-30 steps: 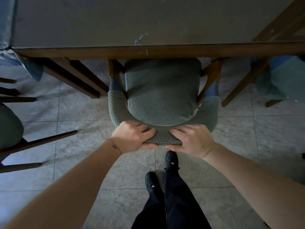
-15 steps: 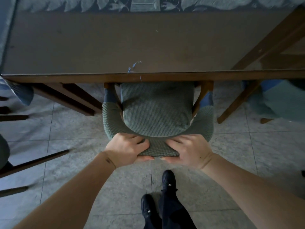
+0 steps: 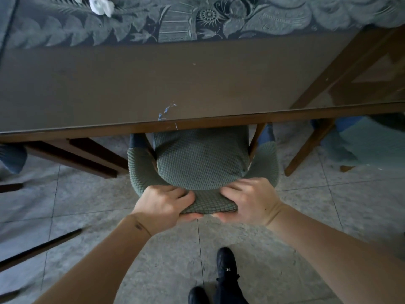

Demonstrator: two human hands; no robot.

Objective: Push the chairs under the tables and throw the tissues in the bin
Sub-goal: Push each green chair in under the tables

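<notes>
A chair with a green textured cover [image 3: 200, 163] stands in front of me, its seat partly under the brown wooden table [image 3: 153, 84]. My left hand [image 3: 166, 204] and my right hand [image 3: 249, 199] both grip the top of its curved backrest, fingers over the rim and thumbs underneath. A crumpled white tissue [image 3: 100, 5] lies on the patterned table runner at the far left of the tabletop. No bin is in view.
Another green-covered chair [image 3: 368, 145] sits under the table to the right. Dark chair legs [image 3: 39, 249] stick out over the tiled floor at the left. My black shoes [image 3: 225, 266] stand just behind the chair.
The chair has slid further under the table with both hands still gripping its backrest. I have stepped forward, so more of the tabletop, the runner and the tissue have come into view.
</notes>
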